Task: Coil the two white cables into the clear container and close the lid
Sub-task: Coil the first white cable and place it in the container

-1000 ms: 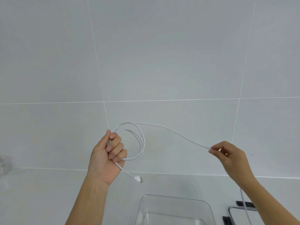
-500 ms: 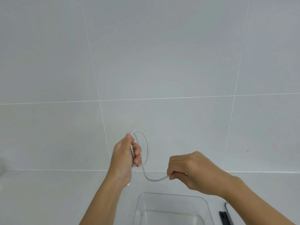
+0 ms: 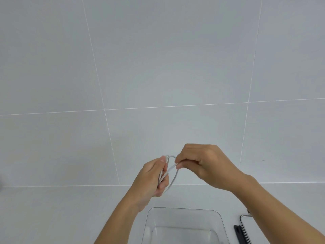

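A thin white cable [image 3: 174, 179] is gathered into small loops held in the air above the counter. My left hand [image 3: 151, 178] grips the bundle of loops from the left. My right hand [image 3: 204, 164] pinches a strand of the same cable right beside the left fingers. Below both hands stands the clear container [image 3: 182, 211], open, with nothing visible inside. The lid [image 3: 245, 224], with a black clasp, lies at the lower right, partly hidden by my right forearm. A second cable is not in view.
A white tiled wall [image 3: 158, 67] fills most of the view behind the hands. The white counter [image 3: 70, 208] runs along the bottom, with the container at its near middle.
My right hand has travelled left from an arm's width away up to the left hand, bringing the loose strand onto the coil. The view has dipped slightly, showing more of the container.
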Available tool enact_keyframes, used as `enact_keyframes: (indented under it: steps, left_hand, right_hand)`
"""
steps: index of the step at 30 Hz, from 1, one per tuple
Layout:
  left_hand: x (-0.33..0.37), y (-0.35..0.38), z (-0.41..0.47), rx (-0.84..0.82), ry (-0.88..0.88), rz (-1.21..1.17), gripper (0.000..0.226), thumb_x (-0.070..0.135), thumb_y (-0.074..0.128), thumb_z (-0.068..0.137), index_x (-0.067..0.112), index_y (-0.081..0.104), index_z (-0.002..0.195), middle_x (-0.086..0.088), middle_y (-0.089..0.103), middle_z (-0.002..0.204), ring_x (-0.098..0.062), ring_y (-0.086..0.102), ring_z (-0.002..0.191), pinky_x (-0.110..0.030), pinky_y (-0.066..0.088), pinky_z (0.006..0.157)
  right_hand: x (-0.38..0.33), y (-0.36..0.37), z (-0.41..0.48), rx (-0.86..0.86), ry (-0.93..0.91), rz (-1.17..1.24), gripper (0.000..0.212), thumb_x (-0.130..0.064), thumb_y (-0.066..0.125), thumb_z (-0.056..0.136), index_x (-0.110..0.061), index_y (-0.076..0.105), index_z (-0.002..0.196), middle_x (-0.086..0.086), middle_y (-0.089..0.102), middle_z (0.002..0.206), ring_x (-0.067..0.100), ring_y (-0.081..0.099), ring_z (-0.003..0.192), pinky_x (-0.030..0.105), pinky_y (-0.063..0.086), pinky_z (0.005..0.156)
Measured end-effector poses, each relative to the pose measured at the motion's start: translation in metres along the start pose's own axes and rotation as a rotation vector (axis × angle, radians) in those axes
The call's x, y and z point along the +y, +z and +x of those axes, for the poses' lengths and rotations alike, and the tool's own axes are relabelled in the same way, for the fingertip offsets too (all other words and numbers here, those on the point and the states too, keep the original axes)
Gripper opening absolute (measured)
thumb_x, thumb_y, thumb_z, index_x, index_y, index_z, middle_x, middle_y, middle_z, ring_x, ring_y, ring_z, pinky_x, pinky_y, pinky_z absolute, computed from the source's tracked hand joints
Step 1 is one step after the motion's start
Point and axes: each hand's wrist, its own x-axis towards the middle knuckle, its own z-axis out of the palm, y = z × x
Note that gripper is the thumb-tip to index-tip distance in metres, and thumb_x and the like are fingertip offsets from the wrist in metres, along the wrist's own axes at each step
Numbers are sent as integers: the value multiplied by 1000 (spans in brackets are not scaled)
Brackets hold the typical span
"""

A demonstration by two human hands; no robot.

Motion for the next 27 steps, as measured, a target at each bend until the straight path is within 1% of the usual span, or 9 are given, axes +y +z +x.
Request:
enact_keyframes:
  steps: [3,6,8,11,17,19,22,24,27]
  left_hand:
    - [0,6,-3,-76,-17,11,37,36,33,98,12,42,72,4,34,41,-10,23,36,-19,22,38]
    - [2,7,-6,-110,-65,-141,37,40,38,95,16,45,67,6,29,42,-9,18,38,-18,18,38]
    - [3,6,-7,-121,-62,-200,38,46,43,88,18,48,63,7,26,41,-8,17,37,-18,18,37]
    - [6,5,-9,-137,-47,-233,39,54,46,78,18,51,63,8,23,40,-7,16,35,-16,17,38]
    - [12,2,-12,-139,-52,-379,36,47,50,78,21,48,54,10,21,38,-5,15,32,-18,12,39]
    - [12,1,-12,-108,-52,-451,35,44,50,79,21,47,52,11,21,36,-4,14,30,-18,12,38]
    - [13,-4,-13,-58,-48,-577,35,41,51,78,20,48,51,11,24,34,-7,9,31,-16,14,35]
    - [14,-9,-15,-45,-40,-601,35,40,50,79,19,49,51,10,25,33,-7,10,31,-16,15,34]
    - [15,-12,-16,-36,-15,-558,34,41,50,80,19,50,54,9,24,35,-4,18,28,-16,17,34]
  right_hand:
    - [4,-3,1,57,64,7,8,-23,67,81,-17,71,80,-13,60,67,4,50,57,31,46,52]
    - [15,-7,1,107,191,43,10,-29,70,78,-20,71,76,-22,51,62,0,45,55,24,38,55]
    - [22,-8,1,115,280,108,9,-29,71,77,-20,72,74,-19,56,63,3,47,57,25,37,58]
    - [31,-8,-1,120,357,116,11,-30,70,77,-21,71,72,-12,61,68,0,47,58,26,37,59]
    - [42,-4,-2,121,441,92,18,-38,65,80,-23,70,74,-3,65,72,3,45,54,29,39,59]
    - [45,0,-2,121,456,71,19,-37,62,84,-22,69,76,-1,65,72,7,50,60,34,43,62]
    - [56,2,-8,124,522,45,22,-36,58,87,-19,66,77,2,65,69,21,59,70,37,48,66]
    - [63,3,-14,106,577,32,23,-37,57,88,-18,66,78,0,62,65,22,59,70,36,47,65]
    - [69,6,-20,110,629,148,20,-34,60,86,-19,66,74,-9,56,58,11,56,63,33,44,63]
